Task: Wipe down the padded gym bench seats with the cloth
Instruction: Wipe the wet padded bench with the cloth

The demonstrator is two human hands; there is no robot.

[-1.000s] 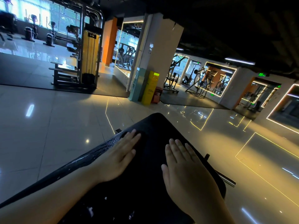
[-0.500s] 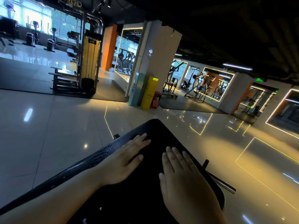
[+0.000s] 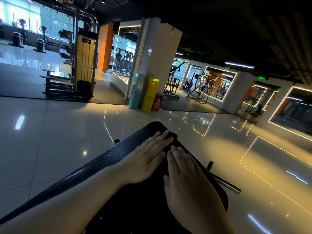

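A long black padded bench (image 3: 121,152) runs from the bottom of the head view toward the middle, its left edge glistening wet. A dark cloth (image 3: 173,137) lies on the pad near the far end and blends with it; only a fold beyond my fingertips shows. My left hand (image 3: 145,161) presses flat on the cloth with straight fingers. My right hand (image 3: 189,183) lies flat beside it, closer to me, fingers straight and together, also pressing down on the dark surface.
A metal bar (image 3: 226,184) of the bench frame sticks out to the right. Glossy tiled floor (image 3: 50,141) surrounds the bench. A cable machine (image 3: 82,65) stands far left, a white pillar (image 3: 157,61) with a yellow kiosk (image 3: 150,93) ahead.
Both hands have slid forward along the pad toward its far end, the left hand further than the right. The view has tilted down a little.
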